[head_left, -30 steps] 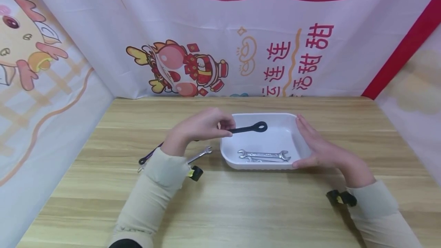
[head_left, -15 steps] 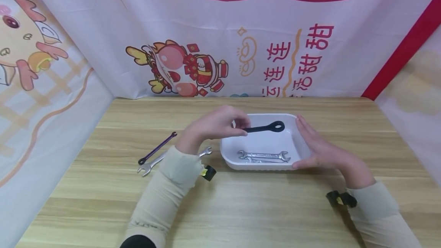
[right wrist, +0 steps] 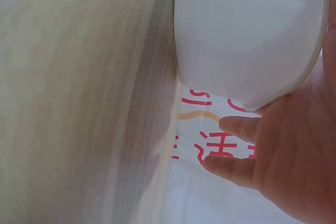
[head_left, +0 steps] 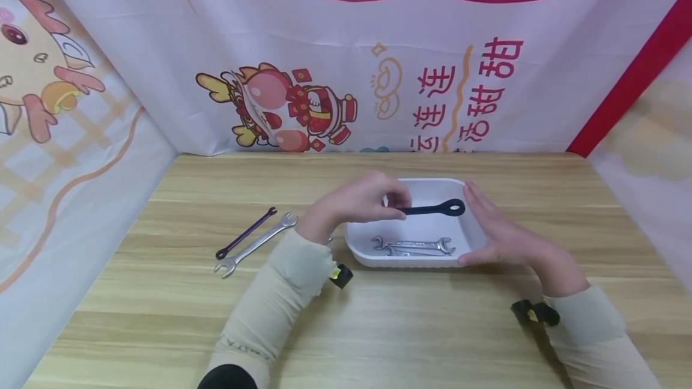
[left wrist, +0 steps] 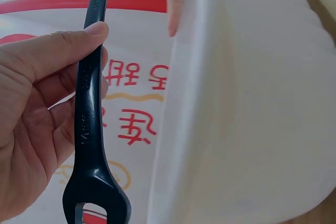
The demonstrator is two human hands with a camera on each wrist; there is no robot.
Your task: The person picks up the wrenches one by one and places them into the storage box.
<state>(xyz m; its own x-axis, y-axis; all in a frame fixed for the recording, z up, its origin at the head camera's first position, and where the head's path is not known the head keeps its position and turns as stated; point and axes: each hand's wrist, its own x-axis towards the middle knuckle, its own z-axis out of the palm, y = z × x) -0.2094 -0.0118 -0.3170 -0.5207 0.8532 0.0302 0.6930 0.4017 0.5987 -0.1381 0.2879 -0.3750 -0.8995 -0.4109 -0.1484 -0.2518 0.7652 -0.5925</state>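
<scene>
My left hand (head_left: pixel 370 198) pinches a black combination wrench (head_left: pixel 438 208) by its shank, thumb against the fingers, above the white tray (head_left: pixel 402 262). The ring end points right; in the left wrist view the open end of the black wrench (left wrist: pixel 89 114) is visible too. At the tray's right end my right hand (head_left: pixel 503 236) lies spread, thumb by the near corner and fingers along the far one. Straight fingers (right wrist: pixel 233 170) of it show beside the tray in the right wrist view. Silver open-ended wrenches (head_left: pixel 413 246) lie inside the tray near its front wall.
Left of the tray, a purple wrench (head_left: pixel 245 234) and a larger silver wrench (head_left: pixel 254 247) lie on the wooden table (head_left: pixel 162 311). Part of another silver wrench is hidden behind the left wrist. A printed cloth (head_left: pixel 324 23) hangs behind the table.
My left hand has moved right with the black wrench, from the tray's left rim to over its middle. More of the wrenches on the table now shows. The right hand keeps its place.
</scene>
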